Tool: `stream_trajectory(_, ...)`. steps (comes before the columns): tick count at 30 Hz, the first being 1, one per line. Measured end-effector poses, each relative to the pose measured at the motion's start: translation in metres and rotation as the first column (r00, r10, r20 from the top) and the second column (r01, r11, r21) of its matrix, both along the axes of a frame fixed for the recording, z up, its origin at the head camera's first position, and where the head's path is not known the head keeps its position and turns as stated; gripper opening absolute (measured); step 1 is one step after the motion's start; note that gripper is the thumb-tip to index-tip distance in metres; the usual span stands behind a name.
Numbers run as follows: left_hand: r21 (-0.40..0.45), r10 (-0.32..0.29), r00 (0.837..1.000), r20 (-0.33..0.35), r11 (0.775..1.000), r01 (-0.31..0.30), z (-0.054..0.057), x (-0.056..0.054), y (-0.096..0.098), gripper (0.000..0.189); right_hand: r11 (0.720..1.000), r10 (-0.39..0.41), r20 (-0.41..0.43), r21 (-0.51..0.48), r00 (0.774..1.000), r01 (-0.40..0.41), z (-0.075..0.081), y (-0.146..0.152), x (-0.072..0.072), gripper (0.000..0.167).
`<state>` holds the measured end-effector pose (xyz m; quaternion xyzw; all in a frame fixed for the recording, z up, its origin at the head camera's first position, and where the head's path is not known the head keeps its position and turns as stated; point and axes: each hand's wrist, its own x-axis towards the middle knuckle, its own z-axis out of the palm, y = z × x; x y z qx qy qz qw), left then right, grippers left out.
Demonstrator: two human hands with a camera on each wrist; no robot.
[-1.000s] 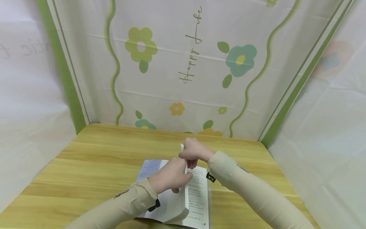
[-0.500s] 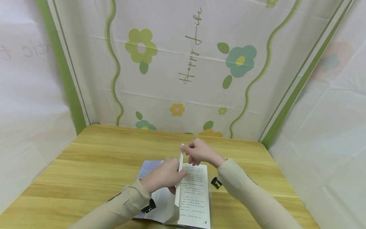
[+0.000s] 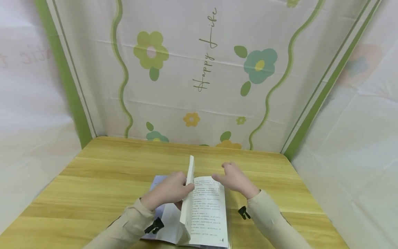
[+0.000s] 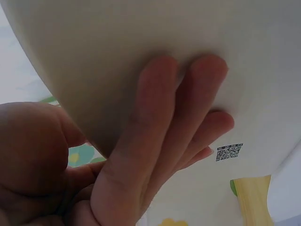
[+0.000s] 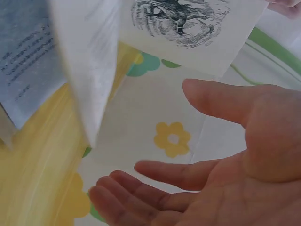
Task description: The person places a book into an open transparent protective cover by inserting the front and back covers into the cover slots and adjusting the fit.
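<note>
An open book lies on the wooden table, its printed right page (image 3: 207, 211) flat and a bluish-purple flap (image 3: 158, 180) showing at the left. My left hand (image 3: 170, 191) grips a thick bundle of pages (image 3: 187, 204) that stands nearly upright over the book's middle. The thumb lies on the bundle's right side. In the left wrist view, the fingers (image 4: 157, 106) spread across a pale sheet with a small QR code (image 4: 229, 152). To the right, my right hand (image 3: 235, 180) hovers apart from the pages, thumb and fingers spread. A dark animal drawing (image 5: 181, 14) shows on a page in the right wrist view.
Wooden tabletop (image 3: 102, 180) surrounds the book. A white curtain (image 3: 174, 83) with printed flowers rises behind the table, with more white cloth on both sides. Black buckles (image 3: 154, 226) hang at the sleeves near each wrist.
My right hand has let go of the pages' top corner and drawn away to the right. My left hand has moved left, tipping the page bundle that way and uncovering more of the right page.
</note>
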<state>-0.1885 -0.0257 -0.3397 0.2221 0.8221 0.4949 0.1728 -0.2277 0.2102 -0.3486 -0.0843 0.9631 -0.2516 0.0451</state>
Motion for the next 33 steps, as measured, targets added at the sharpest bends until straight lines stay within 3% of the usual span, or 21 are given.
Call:
stream_trajectory(11, -0.004, 0.046, 0.999, 0.006, 0.999, -0.046, -0.002, 0.000, -0.014, 0.026, 0.995, -0.037, 0.130, -0.088, 0.991, 0.049, -0.013, 0.010, 0.005, 0.082)
stream_trajectory(17, 0.013, 0.048, 0.998, 0.030, 0.999, -0.049, -0.006, -0.001, -0.028, 0.028, 0.984, -0.038, 0.152, -0.168, 0.988, 0.063, -0.019, 0.009, 0.008, 0.075)
stream_trajectory(21, 0.015, 0.048, 0.998, 0.040, 0.999, -0.049, -0.007, -0.002, -0.036, 0.030, 0.967, -0.013, 0.157, -0.250, 0.987, 0.052, -0.023, 0.007, 0.008, 0.081)
stream_trajectory(25, 0.041, 0.030, 0.997, 0.064, 0.999, -0.033, -0.007, -0.004, -0.041, 0.030, 0.927, 0.033, 0.174, -0.373, 0.984, 0.035, -0.026, 0.003, 0.005, 0.076)
stream_trajectory(31, 0.082, 0.004, 0.996, 0.095, 0.997, -0.011, -0.010, -0.007, -0.045, 0.031, 0.848, 0.125, 0.162, -0.530, 0.979, -0.021, -0.026, 0.000, 0.004, 0.032)
stream_trajectory(33, 0.087, 0.000, 0.995, 0.098, 0.996, -0.009, -0.011, -0.007, -0.046, 0.032, 0.821, 0.140, 0.149, -0.571, 0.979, -0.030, -0.026, -0.003, 0.004, 0.026)
